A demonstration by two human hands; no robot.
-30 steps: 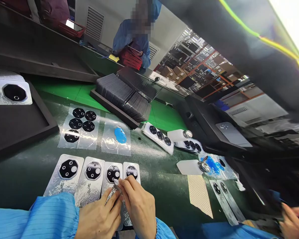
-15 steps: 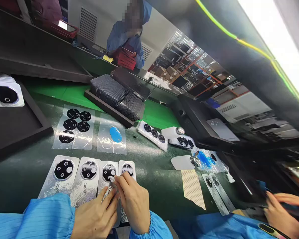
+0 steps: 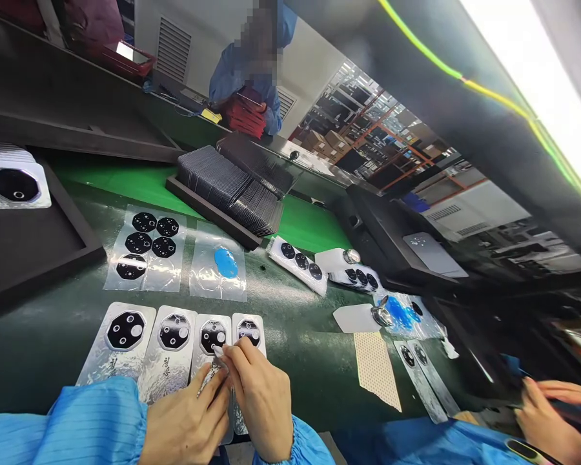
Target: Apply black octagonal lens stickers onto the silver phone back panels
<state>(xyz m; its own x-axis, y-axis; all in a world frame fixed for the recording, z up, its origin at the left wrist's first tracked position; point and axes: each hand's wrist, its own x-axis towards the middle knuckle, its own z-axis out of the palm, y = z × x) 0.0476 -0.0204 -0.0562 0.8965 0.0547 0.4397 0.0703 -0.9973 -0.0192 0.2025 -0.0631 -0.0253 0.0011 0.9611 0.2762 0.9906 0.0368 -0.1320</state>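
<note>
Several silver phone back covers lie side by side in front of me, each with a black octagonal camera plate. My left hand (image 3: 186,416) lies with fingers stretched over the lower part of the third cover (image 3: 201,326). Closed in a pinch, my right hand (image 3: 265,400) holds a small white pointed piece (image 3: 218,351) against the bottom edge of that cover's black octagon (image 3: 212,336). What the piece is, I cannot make out. The rightmost cover (image 3: 257,320) is partly hidden under my right hand. To the left lie two more covers, the first cover (image 3: 94,354) and the second cover (image 3: 161,369).
Beyond the covers lie a clear sheet of black octagons (image 3: 138,243) and a sheet with a blue patch (image 3: 226,263). A rack of dark panels (image 3: 213,174) stands behind. Right are a white bottle (image 3: 356,319) and perforated cloth (image 3: 377,371). A co-worker's hand (image 3: 547,420) is at far right.
The view has shifted slightly, and the co-worker's hands at far right show more fully. My hands stay over the third cover, the white piece still pinched at its octagon.
</note>
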